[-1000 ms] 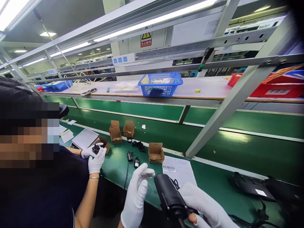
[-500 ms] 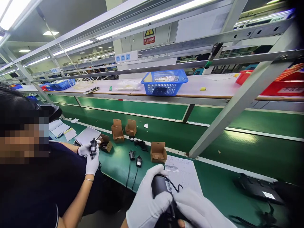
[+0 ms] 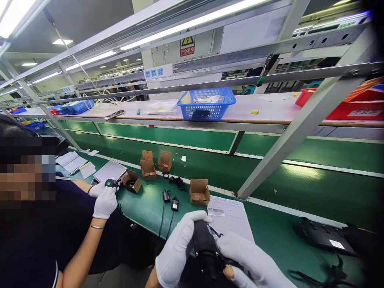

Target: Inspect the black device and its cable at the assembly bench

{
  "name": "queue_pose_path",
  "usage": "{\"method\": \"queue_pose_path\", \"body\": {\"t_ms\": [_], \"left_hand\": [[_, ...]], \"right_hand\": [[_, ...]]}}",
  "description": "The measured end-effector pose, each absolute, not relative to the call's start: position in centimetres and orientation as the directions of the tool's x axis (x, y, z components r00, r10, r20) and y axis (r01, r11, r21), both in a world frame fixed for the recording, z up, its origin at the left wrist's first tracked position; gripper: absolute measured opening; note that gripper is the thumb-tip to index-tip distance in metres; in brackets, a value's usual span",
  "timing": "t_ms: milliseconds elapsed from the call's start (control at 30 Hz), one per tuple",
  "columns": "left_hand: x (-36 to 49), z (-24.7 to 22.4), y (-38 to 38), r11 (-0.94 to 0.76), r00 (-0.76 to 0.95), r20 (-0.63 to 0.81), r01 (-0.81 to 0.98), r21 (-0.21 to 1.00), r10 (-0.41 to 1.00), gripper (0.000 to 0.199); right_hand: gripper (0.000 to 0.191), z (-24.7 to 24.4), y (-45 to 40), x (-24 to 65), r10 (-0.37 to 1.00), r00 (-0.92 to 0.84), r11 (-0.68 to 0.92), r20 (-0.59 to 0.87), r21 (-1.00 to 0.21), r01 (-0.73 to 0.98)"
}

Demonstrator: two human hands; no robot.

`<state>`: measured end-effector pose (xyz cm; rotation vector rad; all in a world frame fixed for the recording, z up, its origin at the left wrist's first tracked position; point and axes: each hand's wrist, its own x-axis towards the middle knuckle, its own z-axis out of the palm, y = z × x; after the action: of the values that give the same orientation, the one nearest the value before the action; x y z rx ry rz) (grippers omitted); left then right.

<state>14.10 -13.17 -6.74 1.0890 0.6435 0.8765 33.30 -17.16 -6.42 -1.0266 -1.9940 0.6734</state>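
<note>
In my gloved left hand (image 3: 177, 250) I hold a black cylindrical device with a cable, which looks like a small pump (image 3: 206, 244). The hand is closed around its left side. My gloved right hand (image 3: 252, 256) grips the right side of it near the cable, and a bare fingertip shows at the lower part. Both hands are over the near edge of the green bench. Beyond them are an open cardboard box (image 3: 199, 192) and a printed sheet (image 3: 232, 220). Two similar small black devices (image 3: 175, 204) with cables stand left of my hands.
At left, a co-worker's gloved hands (image 3: 105, 200) hold a similar black device. Small open cardboard boxes (image 3: 148, 168) stand along the bench (image 3: 138, 208). A black device with a white label (image 3: 325, 238) lies at right. A blue basket (image 3: 207, 106) sits on the shelf; a slanted metal post (image 3: 270, 164) rises at right.
The device in my hands has turned, so its label no longer shows and its end with small screws faces me. The co-worker's device has also turned, showing a round face with green.
</note>
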Motion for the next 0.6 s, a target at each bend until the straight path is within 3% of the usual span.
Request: {"method": "queue_pose_path", "body": {"t_ms": [100,267,500,600], "left_hand": [[14.2,-7.8,-13.2,0.205,0.528,-0.045,-0.250,0.946,0.848,0.038],[14.4,-9.8,-13.2,0.266,0.539,-0.066,-0.302,0.916,0.840,0.039],[14.6,-8.8,-13.3,0.437,0.490,-0.209,-0.415,0.798,0.847,0.042],[14.3,-8.2,-12.9,0.379,0.388,-0.199,-0.469,0.798,0.900,0.043]], "right_hand": [[0.047,-7.3,-17.0,33.4,0.916,-0.306,0.374,0.259,-0.829,0.416],[0.060,-7.8,-16.2,33.4,0.963,-0.228,0.225,0.141,-0.888,0.401],[0.047,-8.2,-16.4,34.9,0.939,-0.321,0.206,0.122,-0.948,0.242],[0.045,-8.8,-16.7,35.4,0.922,-0.364,0.180,0.132,-0.979,0.101]]}}
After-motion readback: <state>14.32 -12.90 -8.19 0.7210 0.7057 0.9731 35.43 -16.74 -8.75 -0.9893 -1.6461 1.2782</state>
